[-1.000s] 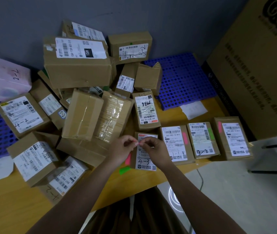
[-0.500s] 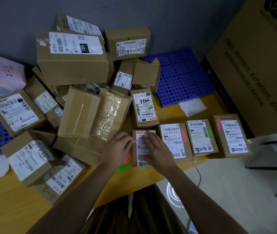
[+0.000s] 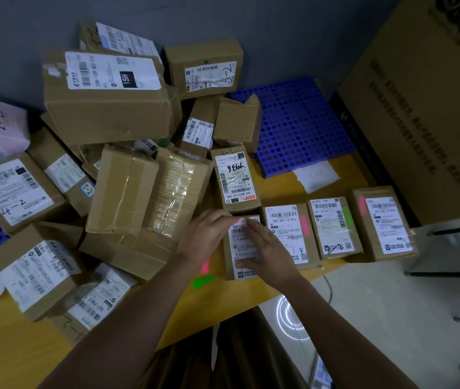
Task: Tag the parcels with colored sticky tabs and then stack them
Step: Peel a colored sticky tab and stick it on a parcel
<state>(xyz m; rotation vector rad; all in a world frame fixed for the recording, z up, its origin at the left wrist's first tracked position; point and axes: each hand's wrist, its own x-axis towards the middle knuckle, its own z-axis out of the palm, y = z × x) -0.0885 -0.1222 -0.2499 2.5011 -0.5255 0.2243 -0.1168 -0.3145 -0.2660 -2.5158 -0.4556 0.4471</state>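
1. Right hand flat on small parcel at table's near edge, fingers straight, pressing label.
2. Left hand at parcel's 10 o'clock corner, fingers extended over a pink tab.
3. At 3 o'clock, three tagged parcels in a row: pink-tabbed parcel, green-tabbed parcel, far pink-tabbed parcel.
4. At 8 o'clock, loose pink strip and green strip on table.
5. At 10 to 12 o'clock, untagged pile.
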